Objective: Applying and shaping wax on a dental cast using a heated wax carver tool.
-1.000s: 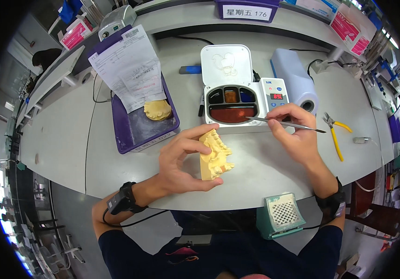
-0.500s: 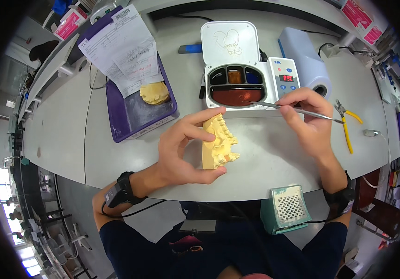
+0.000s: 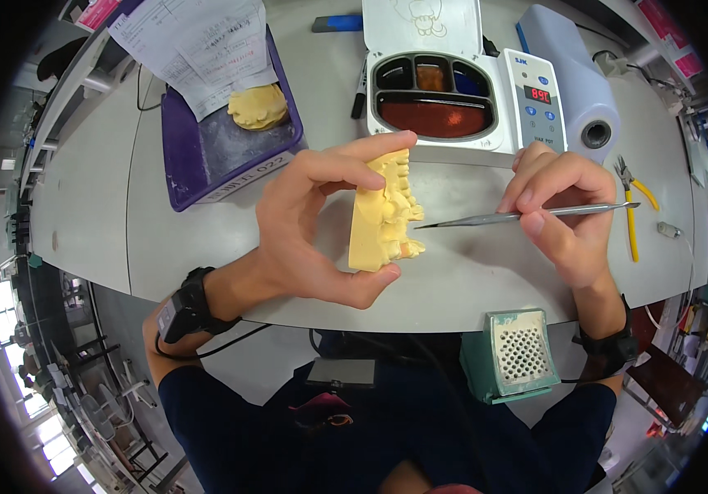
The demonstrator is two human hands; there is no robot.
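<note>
My left hand [image 3: 305, 218] is closed round a yellow plaster dental model [image 3: 368, 222], thumb at its lower end and fingers at its upper end. The teeth of the model face right, and an orange-tinted patch [image 3: 406, 249] marks one low tooth. Between the fingers of my right hand [image 3: 568, 210] lies a thin metal wax carver [image 3: 486, 220], roughly level. Its dark tip is close to the teeth; I cannot tell whether it touches. Beyond my hands stands a white wax pot [image 3: 453, 145] with its lid up and red-brown wax [image 3: 432, 117] in the large front well.
At left, a purple tray [image 3: 185, 156] holds papers [image 3: 206, 49] and another plaster model [image 3: 258, 107]. Yellow-handled pliers [image 3: 632, 214] lie at right, near a bluish-grey device [image 3: 576, 82]. A green box with a perforated top [image 3: 510, 354] sits at the front table edge.
The carver's tip has left the wax well and moved down and left to beside the model's teeth. My left hand still holds the model. The whole view has shifted slightly.
</note>
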